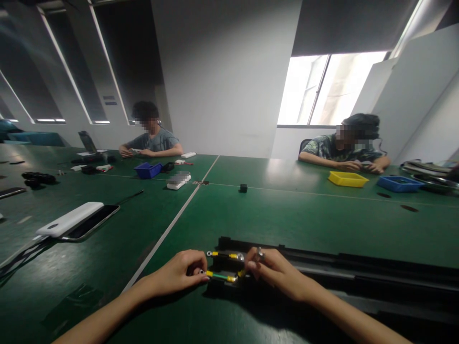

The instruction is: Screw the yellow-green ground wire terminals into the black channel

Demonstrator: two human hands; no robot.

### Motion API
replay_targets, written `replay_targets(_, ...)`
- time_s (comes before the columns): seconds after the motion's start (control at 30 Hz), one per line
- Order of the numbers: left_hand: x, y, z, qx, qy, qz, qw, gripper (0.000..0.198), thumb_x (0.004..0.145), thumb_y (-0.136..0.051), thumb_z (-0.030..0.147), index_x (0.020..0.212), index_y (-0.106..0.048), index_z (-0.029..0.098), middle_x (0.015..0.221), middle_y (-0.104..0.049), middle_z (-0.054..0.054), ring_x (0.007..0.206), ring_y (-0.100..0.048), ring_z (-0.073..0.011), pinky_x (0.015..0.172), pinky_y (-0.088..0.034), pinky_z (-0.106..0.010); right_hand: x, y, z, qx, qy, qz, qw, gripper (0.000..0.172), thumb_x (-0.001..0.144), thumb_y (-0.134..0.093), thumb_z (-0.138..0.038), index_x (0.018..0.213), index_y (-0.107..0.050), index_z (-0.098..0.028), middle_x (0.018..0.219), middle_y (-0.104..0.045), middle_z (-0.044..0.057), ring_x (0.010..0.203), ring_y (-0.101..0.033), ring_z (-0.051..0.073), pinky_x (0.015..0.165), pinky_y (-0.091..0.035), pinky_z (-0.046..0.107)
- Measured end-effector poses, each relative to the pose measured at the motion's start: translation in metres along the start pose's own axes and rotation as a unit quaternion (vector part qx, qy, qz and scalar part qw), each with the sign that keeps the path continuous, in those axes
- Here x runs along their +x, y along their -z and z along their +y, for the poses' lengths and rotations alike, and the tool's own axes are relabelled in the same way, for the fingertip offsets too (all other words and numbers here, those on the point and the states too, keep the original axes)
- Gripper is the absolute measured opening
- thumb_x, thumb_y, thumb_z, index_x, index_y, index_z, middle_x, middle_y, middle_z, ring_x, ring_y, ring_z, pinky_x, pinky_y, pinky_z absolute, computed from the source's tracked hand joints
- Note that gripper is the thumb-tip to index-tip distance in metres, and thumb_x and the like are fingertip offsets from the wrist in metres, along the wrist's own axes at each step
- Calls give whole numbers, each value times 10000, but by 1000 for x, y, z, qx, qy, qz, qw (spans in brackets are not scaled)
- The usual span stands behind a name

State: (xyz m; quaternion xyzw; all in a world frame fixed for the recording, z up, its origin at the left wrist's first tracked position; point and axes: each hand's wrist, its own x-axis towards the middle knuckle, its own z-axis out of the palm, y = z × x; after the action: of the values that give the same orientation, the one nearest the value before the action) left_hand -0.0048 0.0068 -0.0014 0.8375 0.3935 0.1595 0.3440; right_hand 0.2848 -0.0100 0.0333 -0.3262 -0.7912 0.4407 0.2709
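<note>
Pinched between my left hand's [188, 268] thumb and fingers is the ring-terminal end of a short green wire [220, 276], which has yellow sleeves at both ends. Just above it lies a short black wire [224, 255], also yellow-sleeved, with a metal ring lug at its left end. My right hand [268, 267] is closed near the right ends of both wires; a small yellow piece shows at its fingertips, and what it grips is mostly hidden. Beneath the hands, a long black channel-like part [322, 267] stretches off to the right.
The green table [172, 306] carries a phone [93, 222] beside a white power bank [73, 217] on the left. Farther back are a small black block [243, 188], a yellow tray [347, 179], a blue tray [399, 184] and a dark blue bin [147, 170]. Two people sit across.
</note>
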Motion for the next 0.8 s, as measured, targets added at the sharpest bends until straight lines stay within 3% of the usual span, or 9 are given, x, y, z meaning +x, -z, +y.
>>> replay_targets(0.8,0,-1,-2,-4,-8,3,1000,69,850,-629,205,841,-596,146,779,-551,21,667,-497,-120,601,-374,-191,2,0,0,-7,9,1,1000,344,929,-504,-422,718,-559,-156,661,-539,-10,617,-505,118,609,-407,219)
